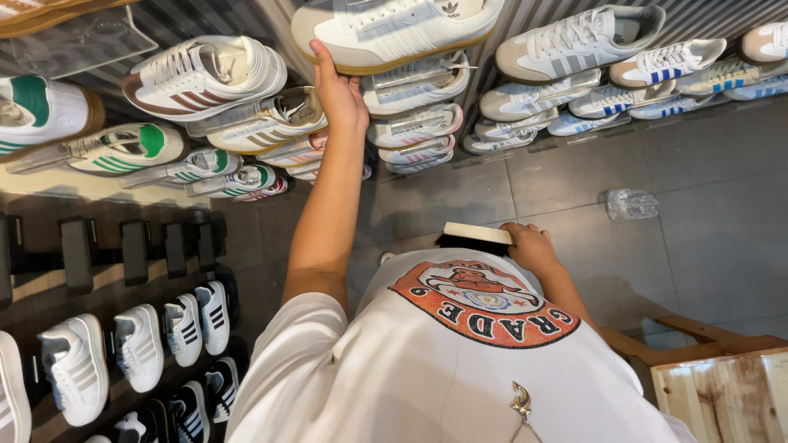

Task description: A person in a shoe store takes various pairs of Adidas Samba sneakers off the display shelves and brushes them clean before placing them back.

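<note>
- While we look down along our own body, our left hand [338,92] is raised to the wall display and its grip lies against the gum-coloured sole edge of a white sneaker [394,29] on the upper shelf; the fingers are stretched along the sole, not closed around it.
- Our right hand [532,246] is low, in front of our white printed shirt [460,353], and its grip is closed on one end of a brush [474,236] with a pale wooden back and dark bristles.
- Below the white sneaker, more sneakers stand in rows on clear holders, some with green stripes [123,149], some with blue stripes [665,61].
- A crumpled clear plastic piece [630,203] lies on the grey tiled floor [706,246], well apart from the brush.
- At the lower right we see a wooden frame [722,381].
</note>
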